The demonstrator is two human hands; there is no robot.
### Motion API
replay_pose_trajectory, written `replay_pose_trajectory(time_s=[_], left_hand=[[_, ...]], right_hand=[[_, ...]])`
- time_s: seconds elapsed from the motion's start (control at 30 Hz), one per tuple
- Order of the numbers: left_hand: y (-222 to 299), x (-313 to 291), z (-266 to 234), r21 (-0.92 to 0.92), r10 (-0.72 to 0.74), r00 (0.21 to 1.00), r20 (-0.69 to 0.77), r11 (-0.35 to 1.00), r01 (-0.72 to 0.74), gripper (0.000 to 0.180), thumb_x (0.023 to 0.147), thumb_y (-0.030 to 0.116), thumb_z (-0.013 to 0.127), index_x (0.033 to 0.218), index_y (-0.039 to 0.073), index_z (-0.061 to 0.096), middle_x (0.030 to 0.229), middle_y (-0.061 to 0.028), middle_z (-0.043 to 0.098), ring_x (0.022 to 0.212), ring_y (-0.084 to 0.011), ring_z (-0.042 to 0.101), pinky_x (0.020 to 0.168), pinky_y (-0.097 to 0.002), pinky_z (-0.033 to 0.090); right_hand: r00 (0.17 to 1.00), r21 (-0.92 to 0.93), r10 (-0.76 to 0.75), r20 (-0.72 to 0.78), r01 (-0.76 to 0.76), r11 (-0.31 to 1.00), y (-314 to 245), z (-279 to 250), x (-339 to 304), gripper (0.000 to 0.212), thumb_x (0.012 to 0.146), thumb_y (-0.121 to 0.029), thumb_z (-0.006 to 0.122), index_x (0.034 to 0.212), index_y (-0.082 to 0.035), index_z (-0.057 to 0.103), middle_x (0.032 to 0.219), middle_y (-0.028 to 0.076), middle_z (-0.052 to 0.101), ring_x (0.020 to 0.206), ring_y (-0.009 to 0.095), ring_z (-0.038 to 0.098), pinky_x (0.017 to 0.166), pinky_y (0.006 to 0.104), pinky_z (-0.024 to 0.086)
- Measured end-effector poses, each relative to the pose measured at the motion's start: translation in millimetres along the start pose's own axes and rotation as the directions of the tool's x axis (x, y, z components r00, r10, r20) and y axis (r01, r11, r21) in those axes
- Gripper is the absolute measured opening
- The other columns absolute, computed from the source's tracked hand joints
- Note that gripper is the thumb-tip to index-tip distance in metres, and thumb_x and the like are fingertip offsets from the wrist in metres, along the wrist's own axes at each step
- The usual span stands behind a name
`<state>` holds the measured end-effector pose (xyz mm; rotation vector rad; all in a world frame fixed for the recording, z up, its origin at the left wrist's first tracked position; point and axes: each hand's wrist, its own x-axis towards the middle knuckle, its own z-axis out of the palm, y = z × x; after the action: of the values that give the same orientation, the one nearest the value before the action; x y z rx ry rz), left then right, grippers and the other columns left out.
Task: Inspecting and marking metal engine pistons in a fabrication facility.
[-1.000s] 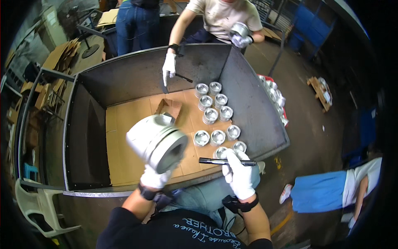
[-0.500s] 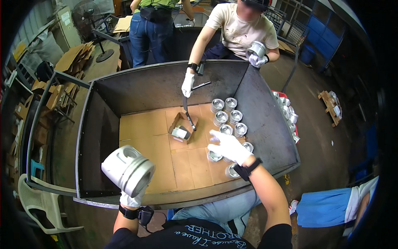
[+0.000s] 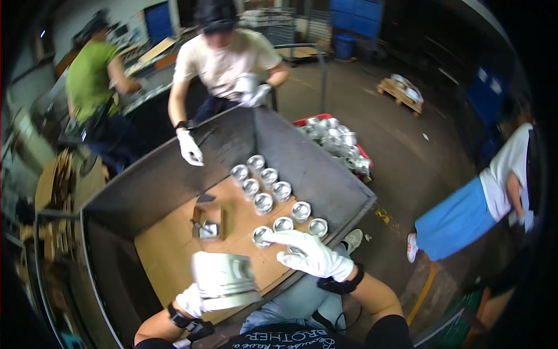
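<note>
A silver metal piston (image 3: 225, 278) is in my gloved left hand (image 3: 190, 300), held tilted above the near side of a dark metal bin (image 3: 125, 189). My gloved right hand (image 3: 314, 256), fingers stretched out toward the left, hovers over the near pistons in the bin. One piston (image 3: 263, 237) shows just past its fingertips, and another is partly hidden beneath the hand. More pistons (image 3: 263, 203) stand upright in rows on the cardboard (image 3: 168, 250) lining the bin. Left of them sits a small open cardboard box (image 3: 220, 216) with small items inside.
Across the bin, a person in a light shirt (image 3: 218, 67) holds a piston (image 3: 247, 86) and reaches a gloved hand (image 3: 190, 149) inside. Beyond the right wall, a red crate (image 3: 365, 152) is heaped with pistons. A person in a blue skirt (image 3: 453, 218) stands at right.
My view has swung to the right. The piston in my left hand has turned and come closer to my right hand. The dark strip in the co-worker's hand now lies at the small box.
</note>
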<state>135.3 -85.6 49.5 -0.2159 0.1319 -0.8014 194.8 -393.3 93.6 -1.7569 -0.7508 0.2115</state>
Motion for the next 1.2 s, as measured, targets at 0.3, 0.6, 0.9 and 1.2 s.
replay_pose_trajectory(time_s=[0.3,0.6,0.9,1.2], left_hand=[[-91,207,-21,0.184,-0.604,0.687,-0.405,0.682,0.708,0.045,0.095,0.019,0.062,0.137,0.005,0.051,0.128,-0.0097,0.061,0.109,-0.0190,0.059,0.093,-0.0325,0.051],[-51,233,-41,0.469,0.059,0.912,-0.405,-0.843,0.263,0.090,0.077,0.059,0.074,0.138,-0.003,0.049,0.124,-0.0248,0.060,0.112,-0.0360,0.061,0.097,-0.0421,0.048],[-69,187,-82,0.642,0.247,0.925,-0.290,-0.666,0.379,0.066,0.078,0.034,0.075,0.132,0.003,0.056,0.117,-0.0228,0.060,0.105,-0.0389,0.060,0.088,-0.0462,0.050],[-65,196,-75,0.513,0.255,0.931,-0.261,-0.780,0.357,0.061,0.081,0.038,0.072,0.132,0.006,0.060,0.112,-0.0188,0.062,0.099,-0.0385,0.061,0.084,-0.0458,0.050]], right_hand=[[0.840,0.732,0.437,-0.322,-0.072,0.678,22,-87,-109,0.033,0.099,-0.027,0.058,0.111,0.003,0.066,0.095,0.001,0.065,0.090,0.009,0.057,0.083,0.0243,0.045],[0.607,0.360,0.549,-0.575,-0.414,0.836,99,-273,-161,0.027,0.091,-0.015,0.066,0.111,0.003,0.066,0.097,0.002,0.067,0.085,0.008,0.060,0.076,0.0246,0.049],[0.448,0.378,0.727,-0.521,-0.642,0.667,331,-385,-78,0.020,0.085,-0.004,0.067,0.105,0.001,0.068,0.088,0.004,0.069,0.076,0.011,0.064,0.070,0.0270,0.051],[0.461,0.497,0.666,-0.587,-0.444,0.745,450,-382,-2,0.030,0.091,-0.001,0.066,0.120,0.002,0.066,0.110,0.004,0.069,0.097,0.012,0.063,0.090,0.0269,0.050]])
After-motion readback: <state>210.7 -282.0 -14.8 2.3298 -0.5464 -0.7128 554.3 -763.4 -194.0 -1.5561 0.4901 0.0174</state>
